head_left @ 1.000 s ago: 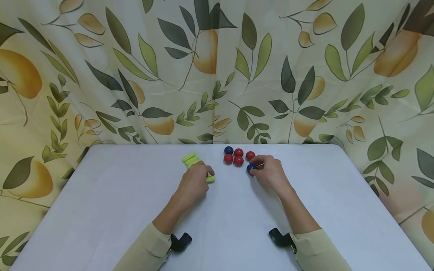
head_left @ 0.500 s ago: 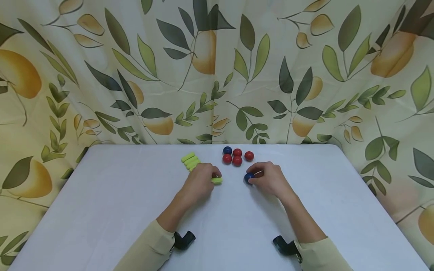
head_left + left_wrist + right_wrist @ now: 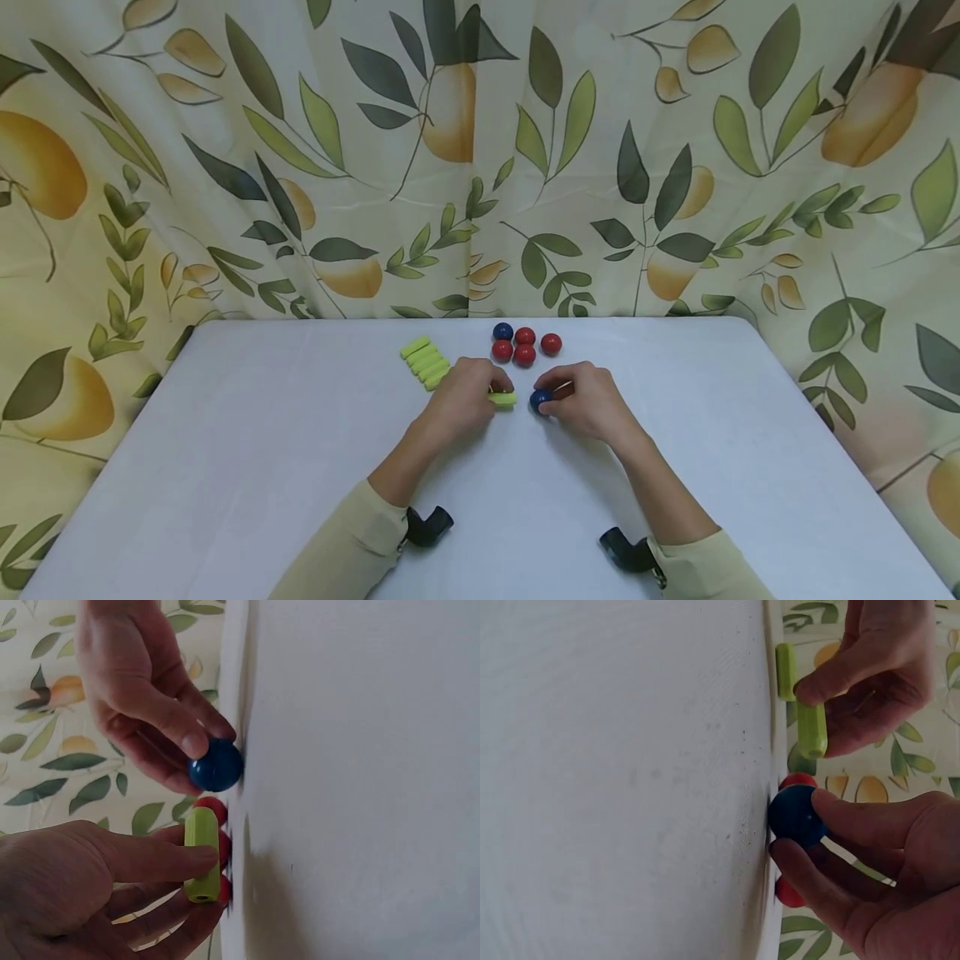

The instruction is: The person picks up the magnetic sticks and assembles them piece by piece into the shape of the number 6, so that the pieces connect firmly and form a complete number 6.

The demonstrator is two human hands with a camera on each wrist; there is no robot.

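Observation:
My left hand [image 3: 467,398] pinches a lime-green stick [image 3: 201,851] between thumb and fingers, a little above the table. A small hole shows in the stick's end in the left wrist view. Close by on the right, my right hand [image 3: 587,402] holds a dark blue ball [image 3: 797,816] between thumb and fingertips, at or just over the white surface. A small gap separates the ball from the stick's end. Left of my left hand, several more green sticks [image 3: 423,360] lie side by side in a slanting row, partly hidden by that hand.
Beyond the hands, several red balls [image 3: 524,356] and another blue ball [image 3: 502,332] sit near the back of the white table [image 3: 247,467]. One red ball [image 3: 551,344] stands apart at the right. A leaf-patterned curtain [image 3: 570,167] hangs behind the table's far edge.
My left hand has carried the green stick to the right, uncovering more of the row. My right hand has brought the blue ball nearer and slightly left, so the two pieces are closer together.

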